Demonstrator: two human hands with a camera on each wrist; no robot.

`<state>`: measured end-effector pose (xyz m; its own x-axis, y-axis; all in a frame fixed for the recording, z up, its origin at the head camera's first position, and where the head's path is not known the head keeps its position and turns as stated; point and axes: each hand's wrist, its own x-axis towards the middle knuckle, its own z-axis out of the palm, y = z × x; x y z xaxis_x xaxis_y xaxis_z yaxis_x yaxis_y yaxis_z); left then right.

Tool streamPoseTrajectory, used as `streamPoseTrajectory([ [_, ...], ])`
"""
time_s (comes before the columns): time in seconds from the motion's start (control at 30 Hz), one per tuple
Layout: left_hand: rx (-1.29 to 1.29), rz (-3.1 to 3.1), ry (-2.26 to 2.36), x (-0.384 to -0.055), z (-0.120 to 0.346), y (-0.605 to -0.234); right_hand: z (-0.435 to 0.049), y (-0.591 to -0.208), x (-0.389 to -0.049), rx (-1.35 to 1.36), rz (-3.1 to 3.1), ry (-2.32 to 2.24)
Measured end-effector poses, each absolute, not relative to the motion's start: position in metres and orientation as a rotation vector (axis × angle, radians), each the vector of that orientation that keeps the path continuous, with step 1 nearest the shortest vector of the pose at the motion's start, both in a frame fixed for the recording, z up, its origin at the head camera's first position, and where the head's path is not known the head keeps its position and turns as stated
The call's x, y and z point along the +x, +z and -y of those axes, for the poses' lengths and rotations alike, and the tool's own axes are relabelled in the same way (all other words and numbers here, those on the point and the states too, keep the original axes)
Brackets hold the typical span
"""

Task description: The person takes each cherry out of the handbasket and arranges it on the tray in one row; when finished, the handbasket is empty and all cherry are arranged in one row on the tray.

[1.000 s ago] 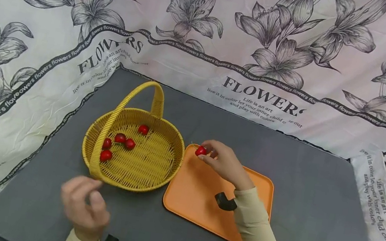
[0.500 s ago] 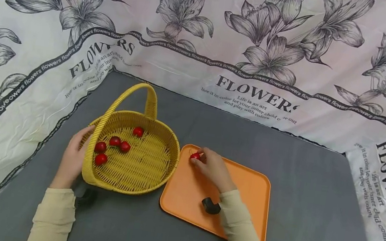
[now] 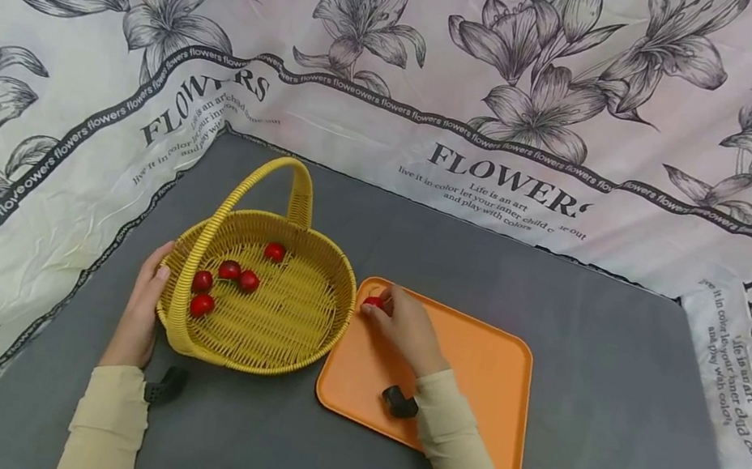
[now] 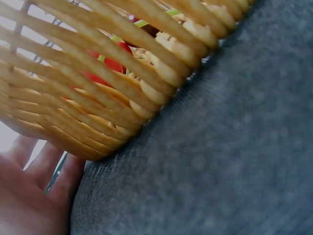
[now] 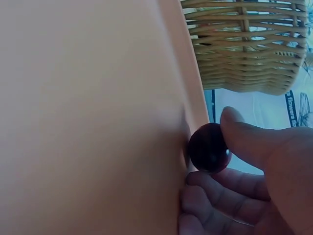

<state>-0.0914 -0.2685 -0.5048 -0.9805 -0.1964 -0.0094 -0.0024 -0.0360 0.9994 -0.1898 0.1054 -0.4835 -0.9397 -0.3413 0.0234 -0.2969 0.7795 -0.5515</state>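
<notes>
My right hand [image 3: 410,332] pinches a small red cherry [image 3: 374,301] between thumb and fingers, low over the orange tray [image 3: 481,382] near its far left corner. In the right wrist view the cherry [image 5: 210,148] looks dark and sits right by the tray's edge. My left hand [image 3: 140,316] rests along the left outer side of the yellow wicker basket [image 3: 289,319], its fingers extended against the weave. The left wrist view shows those fingers reaching behind the basket wall [image 4: 98,112]. Inside the basket several red cherries [image 3: 249,281] lie toward its left side.
The basket's tall arched handle [image 3: 234,200] rises over its left half. The tray stands close against the basket's right side on a dark grey table [image 3: 617,388]. Floral cloth [image 3: 364,126] hangs behind the table and along its sides.
My left hand has moved from in front of the basket to its left side and now touches it. My right hand, with the cherry, has shifted slightly left and lower onto the tray.
</notes>
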Motion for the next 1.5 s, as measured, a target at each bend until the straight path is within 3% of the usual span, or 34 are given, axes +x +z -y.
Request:
streamPoseTrajectory([
  [0.53, 0.209, 2.102, -2.092, -0.088, 0.275, -0.497, -0.096, -0.482, -0.19, -0.479, -2.857, -0.926],
  [0.77, 0.203, 2.119, -2.059, -0.085, 0.28, -0.496, -0.1, -0.453, -0.192, -0.475, -2.841, -1.057],
  [0.97, 0.214, 2.081, -2.074, -0.092, 0.28, -0.495, -0.089, -0.416, -0.199, -0.672, -2.839, -1.095],
  [1.2, 0.245, 2.057, -2.067, -0.097, 0.275, -0.493, -0.041, -0.392, -0.213, -1.118, -2.807, -0.939],
  [1.5, 0.277, 2.106, -2.083, -0.088, 0.267, -0.506, 0.029, -0.406, -0.229, -1.295, -2.57, -0.411],
])
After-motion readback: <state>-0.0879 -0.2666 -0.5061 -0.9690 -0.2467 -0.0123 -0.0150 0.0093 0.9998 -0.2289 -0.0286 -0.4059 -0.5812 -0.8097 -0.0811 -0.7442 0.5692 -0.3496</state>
